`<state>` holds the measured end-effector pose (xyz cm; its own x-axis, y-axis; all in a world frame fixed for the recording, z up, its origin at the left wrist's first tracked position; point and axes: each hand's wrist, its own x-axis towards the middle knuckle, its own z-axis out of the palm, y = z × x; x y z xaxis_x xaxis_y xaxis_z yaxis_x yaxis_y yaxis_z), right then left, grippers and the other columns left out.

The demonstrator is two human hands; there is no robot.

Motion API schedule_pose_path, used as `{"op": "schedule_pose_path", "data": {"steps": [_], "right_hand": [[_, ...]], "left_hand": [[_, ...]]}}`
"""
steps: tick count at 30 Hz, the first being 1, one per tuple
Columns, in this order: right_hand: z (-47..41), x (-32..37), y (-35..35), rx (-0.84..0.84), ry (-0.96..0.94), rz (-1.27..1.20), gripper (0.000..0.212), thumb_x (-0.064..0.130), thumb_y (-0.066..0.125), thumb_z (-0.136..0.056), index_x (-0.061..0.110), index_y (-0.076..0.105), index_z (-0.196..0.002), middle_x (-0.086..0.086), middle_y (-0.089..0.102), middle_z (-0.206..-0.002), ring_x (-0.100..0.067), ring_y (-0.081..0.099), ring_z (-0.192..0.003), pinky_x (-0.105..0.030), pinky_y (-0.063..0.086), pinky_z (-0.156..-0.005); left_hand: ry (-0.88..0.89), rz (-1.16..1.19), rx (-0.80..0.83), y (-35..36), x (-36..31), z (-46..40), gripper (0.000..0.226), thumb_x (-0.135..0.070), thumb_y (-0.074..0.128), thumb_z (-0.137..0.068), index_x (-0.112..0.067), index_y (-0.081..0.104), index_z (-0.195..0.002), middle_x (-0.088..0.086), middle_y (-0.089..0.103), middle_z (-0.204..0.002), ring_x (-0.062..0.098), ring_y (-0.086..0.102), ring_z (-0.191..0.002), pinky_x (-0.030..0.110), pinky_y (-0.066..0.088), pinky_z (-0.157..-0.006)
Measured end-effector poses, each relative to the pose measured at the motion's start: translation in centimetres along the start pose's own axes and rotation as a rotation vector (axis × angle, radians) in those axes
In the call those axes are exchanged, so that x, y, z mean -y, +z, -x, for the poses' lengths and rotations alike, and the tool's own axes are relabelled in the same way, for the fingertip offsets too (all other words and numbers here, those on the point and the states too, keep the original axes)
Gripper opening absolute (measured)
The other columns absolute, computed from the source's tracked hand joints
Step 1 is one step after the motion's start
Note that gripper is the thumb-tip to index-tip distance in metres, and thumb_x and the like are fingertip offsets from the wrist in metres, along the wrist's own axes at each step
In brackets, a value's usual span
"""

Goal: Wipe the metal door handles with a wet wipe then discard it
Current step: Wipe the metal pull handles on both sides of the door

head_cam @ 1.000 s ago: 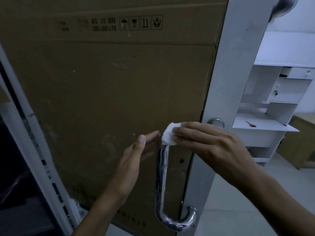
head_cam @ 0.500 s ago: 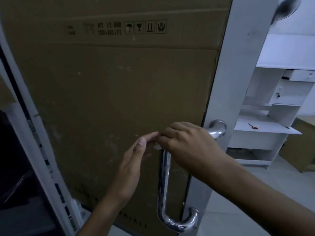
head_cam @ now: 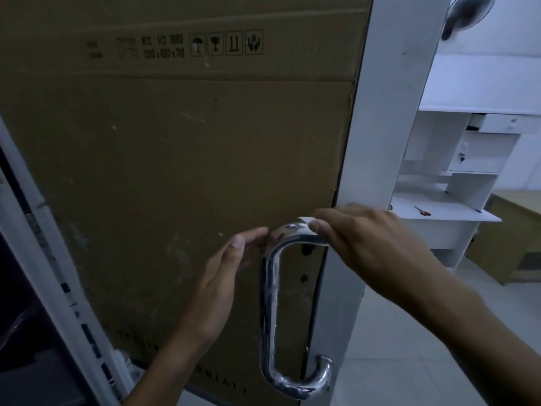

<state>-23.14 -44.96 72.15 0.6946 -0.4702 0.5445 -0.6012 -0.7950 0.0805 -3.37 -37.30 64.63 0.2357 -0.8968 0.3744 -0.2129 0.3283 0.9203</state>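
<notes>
Head view: wet wipe (head_cam: 305, 220) pinched under right hand (head_cam: 377, 244) fingers (head_cam: 320, 227) atop handle (head_cam: 270, 303).

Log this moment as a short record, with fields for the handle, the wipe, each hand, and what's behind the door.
handle: chrome door handle, upright D shape on the white door frame
wipe: white wet wipe, only a small corner shows, on the handle's top bend
right hand: right hand pinches the wipe against the top bend
left hand: left hand, fingers straight, fingertips by the handle's top left corner, holds nothing
door panel: covered by brown cardboard with printed handling symbols
background: white shelf unit to the right
</notes>
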Motion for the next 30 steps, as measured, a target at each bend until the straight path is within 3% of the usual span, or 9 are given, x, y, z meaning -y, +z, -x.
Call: {"op": "schedule_pose_path", "data": {"steps": [2, 5, 9, 14, 18, 22, 26, 30], "right_hand": [[1.4, -1.0, 1.2, -0.193, -0.042, -0.096, 0.037, 0.039, 0.034, -0.103, 0.023, 0.065, -0.116, 0.007, 0.067, -0.101, -0.009, 0.060, -0.092, -0.017, 0.045, -0.075], [3.2, -2.5, 3.5, -0.413, -0.109, -0.236, 0.031, 0.023, 0.055, -0.097, 0.011, 0.065, -0.123, -0.004, 0.065, -0.124, -0.013, 0.058, -0.118, -0.025, 0.045, -0.102], [3.8, -2.8, 6.3, -0.617, -0.202, -0.132, 0.025, 0.009, 0.065, -0.093, 0.005, 0.067, -0.117, -0.012, 0.062, -0.128, -0.023, 0.056, -0.124, -0.038, 0.046, -0.105], [3.1, -2.3, 8.2, -0.703, -0.306, 0.030, 0.027, 0.010, 0.065, -0.093, 0.010, 0.066, -0.120, -0.010, 0.061, -0.129, -0.024, 0.054, -0.126, -0.043, 0.043, -0.107], [2.5, -2.3, 7.3, -0.677, -0.120, -0.178, 0.029, 0.019, 0.050, -0.101, 0.003, 0.066, -0.120, -0.013, 0.064, -0.125, -0.024, 0.056, -0.121, -0.043, 0.045, -0.102], [3.2, -2.2, 8.1, -0.637, 0.080, -0.490, 0.040, 0.028, 0.035, -0.104, 0.008, 0.051, -0.134, -0.003, 0.051, -0.140, -0.016, 0.040, -0.137, -0.032, 0.030, -0.115], [4.2, 0.4, 10.3, -0.776, 0.377, -0.782, 0.046, 0.026, 0.039, -0.102, 0.015, 0.033, -0.146, 0.014, 0.032, -0.155, -0.009, 0.028, -0.145, -0.019, 0.025, -0.116], [4.0, 3.5, 10.2, -0.902, 0.522, -0.862, 0.044, 0.022, 0.045, -0.100, 0.014, 0.039, -0.142, 0.011, 0.037, -0.153, -0.005, 0.032, -0.142, -0.011, 0.030, -0.109]], "left_hand": [[-0.004, 0.000, 0.005, 0.1, 0.2, -0.2, 0.053, -0.071, 0.028, -0.085, -0.048, 0.063, -0.117, -0.018, 0.061, -0.129, 0.007, 0.052, -0.126, 0.046, 0.035, -0.112], [0.019, 0.030, -0.010, 0.2, 0.1, -0.4, 0.051, -0.068, 0.030, -0.086, -0.046, 0.065, -0.115, -0.016, 0.065, -0.125, 0.006, 0.055, -0.124, 0.044, 0.035, -0.112], [0.031, 0.042, -0.012, 0.4, 0.0, -0.4, 0.050, -0.066, 0.030, -0.086, -0.045, 0.066, -0.113, -0.014, 0.067, -0.122, 0.005, 0.057, -0.121, 0.042, 0.037, -0.111], [0.032, 0.066, -0.019, 0.4, -0.1, -0.4, 0.057, -0.065, 0.033, -0.083, -0.032, 0.068, -0.114, -0.012, 0.069, -0.118, 0.005, 0.061, -0.115, 0.036, 0.040, -0.105], [0.029, 0.067, -0.038, 0.7, -0.2, -0.4, 0.053, -0.066, 0.034, -0.083, -0.038, 0.069, -0.111, -0.011, 0.069, -0.118, 0.007, 0.061, -0.115, 0.036, 0.040, -0.103], [0.035, 0.064, -0.070, 0.9, -0.4, -0.3, 0.047, -0.063, 0.035, -0.087, -0.040, 0.070, -0.108, -0.010, 0.070, -0.116, 0.008, 0.062, -0.114, 0.036, 0.041, -0.101], [0.026, 0.051, -0.073, 1.1, -0.6, 0.0, 0.052, -0.067, 0.035, -0.082, -0.038, 0.069, -0.109, -0.011, 0.070, -0.117, 0.006, 0.062, -0.113, 0.033, 0.042, -0.100], [0.002, 0.018, -0.089, 1.1, -0.7, 0.0, 0.048, -0.062, 0.032, -0.090, -0.039, 0.068, -0.111, -0.012, 0.069, -0.117, 0.006, 0.062, -0.114, 0.037, 0.042, -0.104]]}}
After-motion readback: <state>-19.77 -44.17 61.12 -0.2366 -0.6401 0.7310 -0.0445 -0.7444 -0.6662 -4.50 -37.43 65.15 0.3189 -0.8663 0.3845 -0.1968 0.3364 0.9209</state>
